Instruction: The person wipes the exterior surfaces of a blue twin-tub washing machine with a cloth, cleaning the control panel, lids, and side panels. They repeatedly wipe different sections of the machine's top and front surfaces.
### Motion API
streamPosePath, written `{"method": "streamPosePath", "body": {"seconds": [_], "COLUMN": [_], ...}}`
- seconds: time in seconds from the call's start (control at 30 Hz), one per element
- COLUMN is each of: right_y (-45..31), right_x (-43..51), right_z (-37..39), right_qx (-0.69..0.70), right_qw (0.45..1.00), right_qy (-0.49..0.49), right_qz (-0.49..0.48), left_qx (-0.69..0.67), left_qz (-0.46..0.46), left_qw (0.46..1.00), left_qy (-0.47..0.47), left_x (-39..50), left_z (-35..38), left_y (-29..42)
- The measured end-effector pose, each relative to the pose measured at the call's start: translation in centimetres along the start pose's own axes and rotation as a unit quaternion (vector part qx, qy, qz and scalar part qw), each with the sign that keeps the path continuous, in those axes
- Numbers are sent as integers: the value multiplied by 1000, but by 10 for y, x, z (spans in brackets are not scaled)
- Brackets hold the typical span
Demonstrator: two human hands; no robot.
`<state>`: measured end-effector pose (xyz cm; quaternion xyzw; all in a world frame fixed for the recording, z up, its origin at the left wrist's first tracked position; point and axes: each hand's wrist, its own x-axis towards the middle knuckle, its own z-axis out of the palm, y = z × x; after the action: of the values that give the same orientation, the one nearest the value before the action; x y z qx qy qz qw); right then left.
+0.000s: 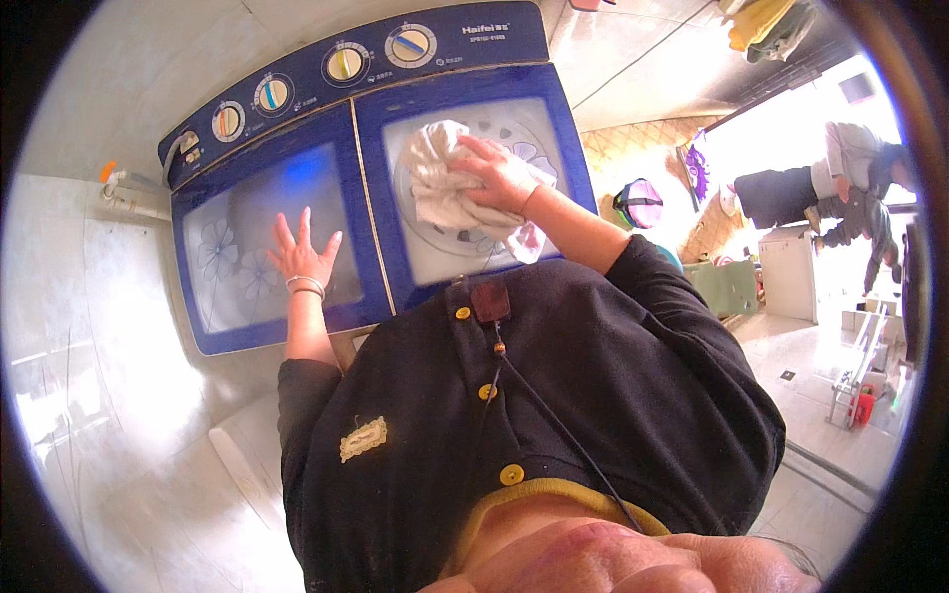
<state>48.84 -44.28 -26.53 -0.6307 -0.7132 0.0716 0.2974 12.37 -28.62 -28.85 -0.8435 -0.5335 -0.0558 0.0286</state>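
A blue twin-tub washing machine with two translucent, flower-printed lids stands in front of me. On its right lid lies a bunched white cloth, and my right hand presses down on it with bent fingers. Part of the cloth is hidden under that hand. My left hand is over the left lid, fingers spread and holding nothing; whether it touches the lid cannot be told. Bracelets circle the left wrist. Several round knobs line the control panel beyond the lids.
A pipe with an orange-handled tap is left of the machine. To the right are a pink and black round item, a green container and a white cabinet. Other people are at the far right, beyond a metal frame.
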Motion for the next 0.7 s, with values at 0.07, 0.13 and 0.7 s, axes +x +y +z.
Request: {"method": "streamPosePath", "body": {"seconds": [0.07,0.13,0.7], "right_y": [-8,-12,35], "right_x": [-15,-32,-126], "right_z": [-6,-15,-32], "right_qx": [13,8,-44], "right_qw": [999,999,953], "right_qy": [-32,-27,202], "right_qz": [-18,-33,224], "left_qx": [-13,-14,11], "left_qz": [1,5,26], "left_qw": [1000,1000,999], "left_qy": [6,11,44], "left_x": [0,1,3], "left_z": [1,3,13], "left_y": [-1,-2,-7]}}
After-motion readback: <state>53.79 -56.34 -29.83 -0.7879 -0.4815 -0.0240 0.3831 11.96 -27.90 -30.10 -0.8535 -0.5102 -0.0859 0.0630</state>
